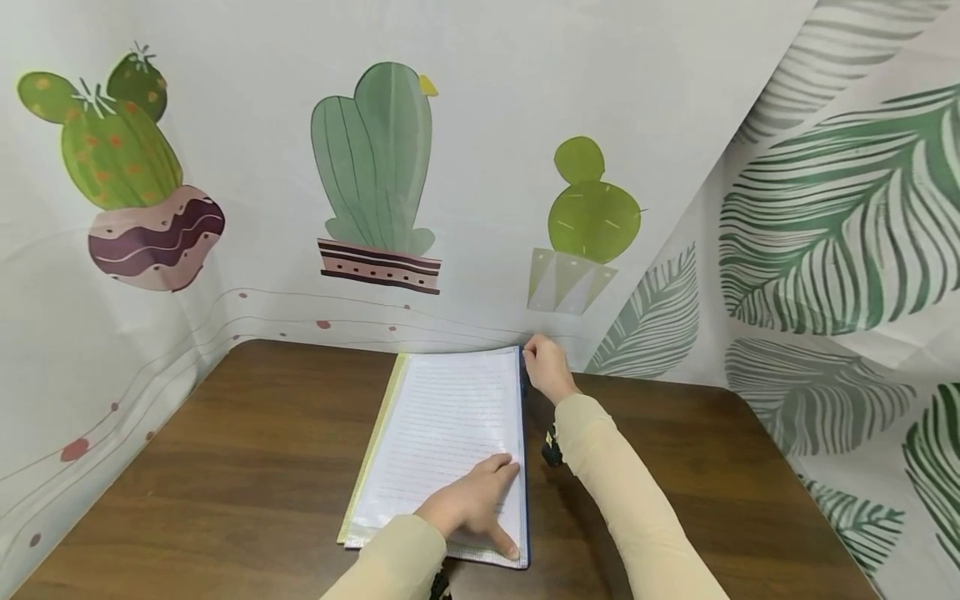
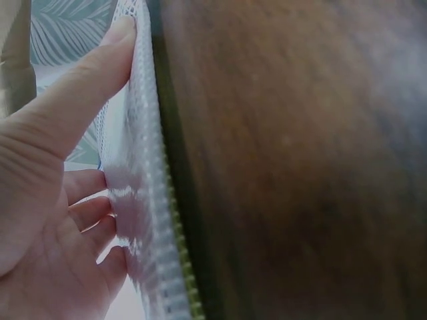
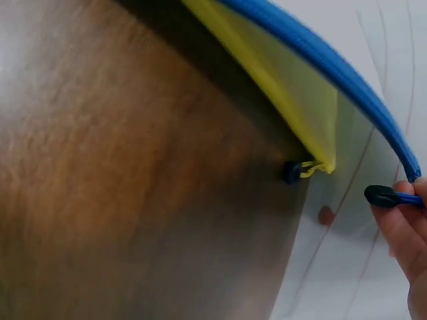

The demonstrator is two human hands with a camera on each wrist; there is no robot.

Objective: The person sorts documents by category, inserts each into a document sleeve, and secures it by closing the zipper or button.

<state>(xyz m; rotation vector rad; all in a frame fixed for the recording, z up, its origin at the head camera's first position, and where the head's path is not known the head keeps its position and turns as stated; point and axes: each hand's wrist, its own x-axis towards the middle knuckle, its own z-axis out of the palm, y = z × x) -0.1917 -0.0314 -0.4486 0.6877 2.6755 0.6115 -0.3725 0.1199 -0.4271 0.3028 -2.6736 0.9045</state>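
A clear mesh zip pouch point(image 1: 450, 417) with a blue zip edge point(image 3: 333, 73) holds lined paper. It lies over a second pouch with a yellow edge point(image 1: 372, 450). My left hand point(image 1: 474, 500) rests on the top pouch near its lower right corner, fingers spread; in the left wrist view the left thumb point(image 2: 110, 57) touches the mesh by its edge. At the far right corner, my right hand point(image 1: 550, 367) pinches the blue pouch's zip pull, whose black tab point(image 3: 381, 196) sticks out past the fingertips. That blue corner is raised above the yellow pouch point(image 3: 300, 100).
The pouches lie on a brown wooden table point(image 1: 285, 433). A white cloth with printed cacti point(image 1: 375, 167) hangs behind its far edge, with leaf prints at the right. The yellow pouch's own black zip pull point(image 3: 291, 172) lies by the table edge.
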